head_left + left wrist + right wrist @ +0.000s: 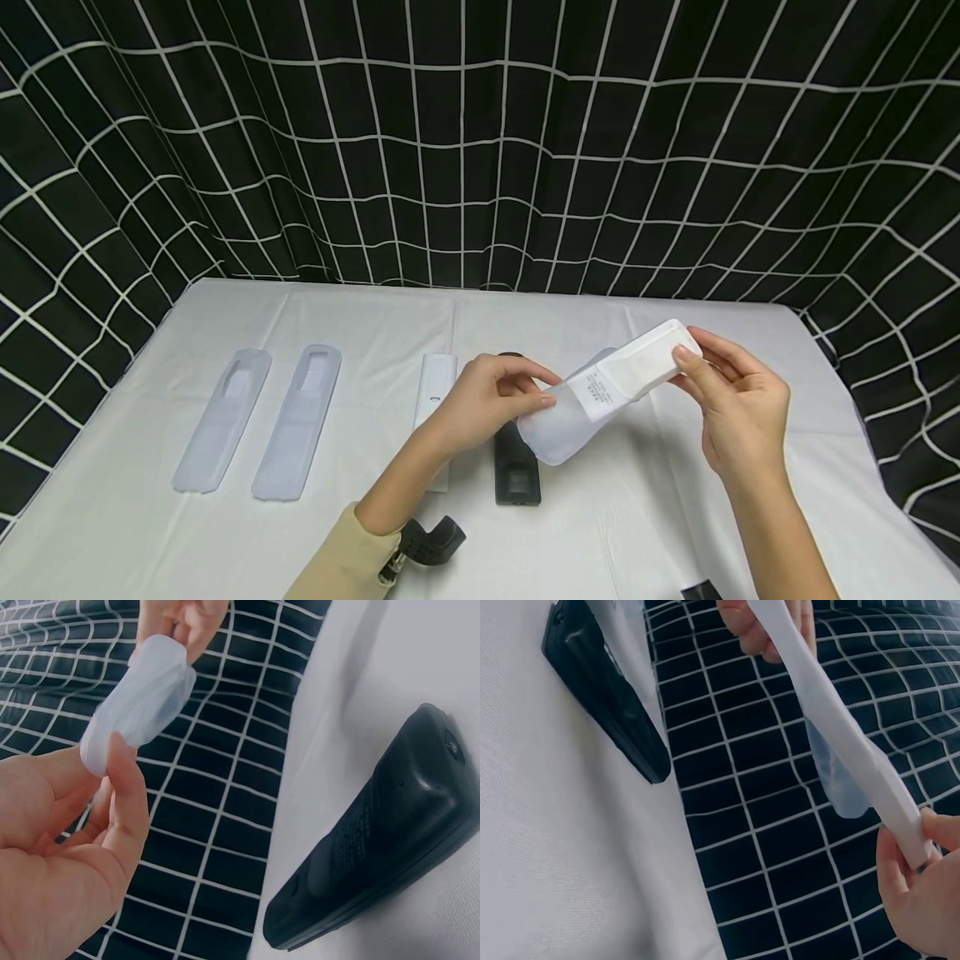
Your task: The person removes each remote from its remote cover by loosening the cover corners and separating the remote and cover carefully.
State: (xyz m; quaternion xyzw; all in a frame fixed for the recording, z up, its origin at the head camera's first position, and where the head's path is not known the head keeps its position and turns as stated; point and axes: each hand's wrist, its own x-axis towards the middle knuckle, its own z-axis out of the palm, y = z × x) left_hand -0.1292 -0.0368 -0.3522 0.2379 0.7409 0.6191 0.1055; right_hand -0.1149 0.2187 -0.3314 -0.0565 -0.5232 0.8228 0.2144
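Note:
A white remote control [656, 357] with a printed label is held tilted above the right half of the table, partly inside a translucent silicone sleeve [553, 433]. My left hand [487, 400] pinches the sleeve's lower end between thumb and fingers. At the upper end, my right hand [738, 400] grips the bare remote between thumb and fingers. A loose flap of the sleeve [840, 780] hangs beneath the remote in the right wrist view. From the left wrist view, the sleeve [142, 697] hides most of the remote.
Two translucent sleeves, one [222, 421] and another [298, 423], lie at the left of the white-covered table [360, 317]. A black remote [517, 475] lies below the held sleeve. Beside it is another white remote [435, 379], partly hidden by my left hand. A gridded black curtain [480, 167] stands behind.

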